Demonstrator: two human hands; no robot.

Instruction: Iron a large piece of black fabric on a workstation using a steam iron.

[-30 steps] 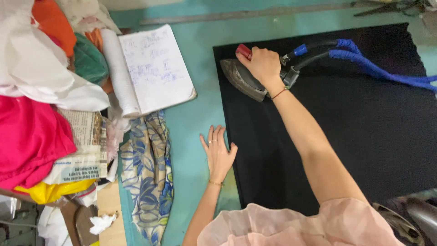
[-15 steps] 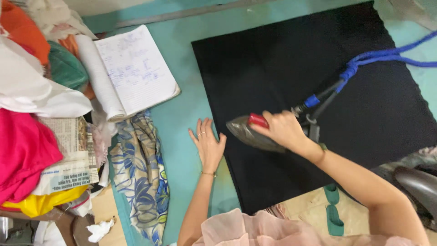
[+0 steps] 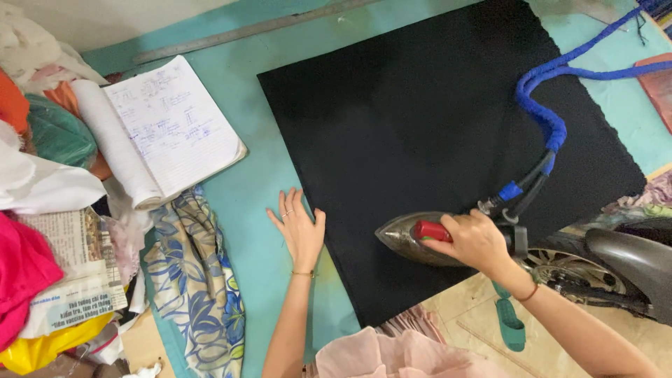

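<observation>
A large black cloth (image 3: 434, 126) lies flat on a teal table (image 3: 259, 182). My right hand (image 3: 476, 241) grips the red handle of a metal iron (image 3: 409, 238) that rests on the cloth near its front edge, tip pointing left. A blue-wrapped cord (image 3: 553, 126) runs from the iron's back up to the right. My left hand (image 3: 299, 227) lies flat with fingers spread on the table at the cloth's left edge, the thumb touching the cloth.
An open notebook (image 3: 164, 129) lies at the left, with a blue-patterned fabric (image 3: 196, 294) below it. Piled cloths, a newspaper (image 3: 70, 280) and pink fabric (image 3: 21, 273) crowd the far left. A metal ruler (image 3: 266, 28) lies along the back. A motorbike wheel (image 3: 595, 273) shows at the lower right.
My right hand has drawn the iron from the cloth's far left corner toward me and rightward to its front edge. My left hand has stayed flat at the cloth's left edge.
</observation>
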